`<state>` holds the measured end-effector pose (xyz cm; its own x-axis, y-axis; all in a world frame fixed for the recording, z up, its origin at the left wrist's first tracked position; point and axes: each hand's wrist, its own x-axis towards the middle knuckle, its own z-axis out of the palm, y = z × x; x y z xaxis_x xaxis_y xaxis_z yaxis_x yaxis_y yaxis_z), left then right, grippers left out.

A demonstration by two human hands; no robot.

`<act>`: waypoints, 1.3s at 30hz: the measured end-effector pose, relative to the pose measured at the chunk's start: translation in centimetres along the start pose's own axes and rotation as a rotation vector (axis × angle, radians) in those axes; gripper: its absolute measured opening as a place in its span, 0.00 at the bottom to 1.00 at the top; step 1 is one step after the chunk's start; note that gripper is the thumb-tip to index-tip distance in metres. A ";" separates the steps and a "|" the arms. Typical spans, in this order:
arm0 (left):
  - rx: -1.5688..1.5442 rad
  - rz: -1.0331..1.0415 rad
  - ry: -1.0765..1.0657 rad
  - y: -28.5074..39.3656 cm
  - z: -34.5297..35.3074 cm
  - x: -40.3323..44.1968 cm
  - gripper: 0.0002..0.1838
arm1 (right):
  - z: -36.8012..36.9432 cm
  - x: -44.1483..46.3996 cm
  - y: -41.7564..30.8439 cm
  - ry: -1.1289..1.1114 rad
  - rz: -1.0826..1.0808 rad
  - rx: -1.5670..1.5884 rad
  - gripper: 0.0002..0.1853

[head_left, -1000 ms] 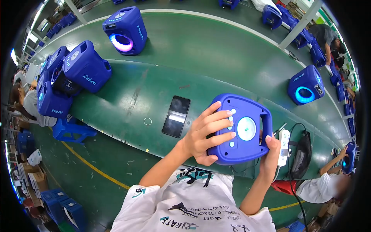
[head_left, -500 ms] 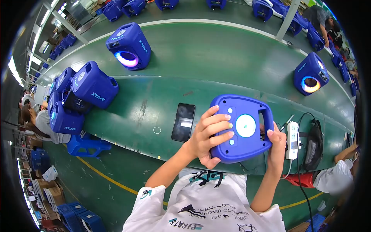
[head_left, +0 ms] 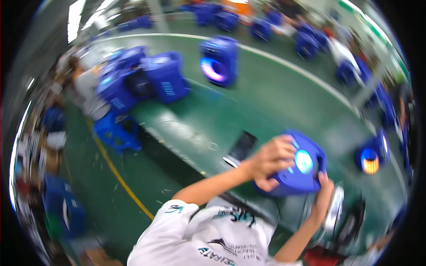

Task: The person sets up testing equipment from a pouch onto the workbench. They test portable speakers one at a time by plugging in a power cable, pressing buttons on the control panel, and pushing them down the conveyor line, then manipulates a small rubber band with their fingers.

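A blue portable speaker with a glowing round control disc on its top is between my two hands, at the front of the green bench. My left hand grips its left side, fingers bent over the button face and thumb lower down. At the handle end, my right hand is closed round the grip; part of its fingers is hidden behind the handle. Whether the speaker's underside touches the bench is not visible. A dark phone lies left of my left hand. The view is smeared by motion.
Another speaker with a lit ring stands farther back, and one more is at the right. Several speakers cluster at the left, near a seated person and a blue stool. A white power strip lies beside my right hand.
My view has swung left, so the bench and its objects sit tilted and farther right in the frame. Both hands still hold the speaker, whose top now faces me more obliquely.
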<state>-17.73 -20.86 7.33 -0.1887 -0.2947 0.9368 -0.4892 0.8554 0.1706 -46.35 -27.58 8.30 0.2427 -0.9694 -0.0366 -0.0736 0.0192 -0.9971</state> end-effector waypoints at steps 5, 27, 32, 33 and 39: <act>-0.031 -0.041 0.015 1.7 -0.2 -0.1 0.29 | 0.3 0.0 0.0 -0.078 -0.004 0.144 0.24; 0.117 -0.084 0.009 3.4 0.3 0.3 0.29 | 0.0 0.6 0.4 -0.107 -0.020 0.089 0.29; 0.169 -0.066 -0.020 3.0 0.3 -0.5 0.32 | 1.2 0.1 -0.6 -0.082 -0.001 0.160 0.26; 0.168 -0.057 -0.002 2.8 0.5 -0.7 0.32 | 0.7 0.3 -0.1 -0.078 -0.006 0.122 0.31; 0.163 -0.010 -0.033 2.1 0.1 -0.4 0.32 | 0.6 0.3 -0.3 -0.090 -0.011 0.098 0.28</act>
<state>-18.76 -18.95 7.27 -0.2099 -0.3193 0.9241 -0.6225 0.7725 0.1255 -45.70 -27.78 8.56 0.3289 -0.9440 -0.0271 0.0237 0.0370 -0.9990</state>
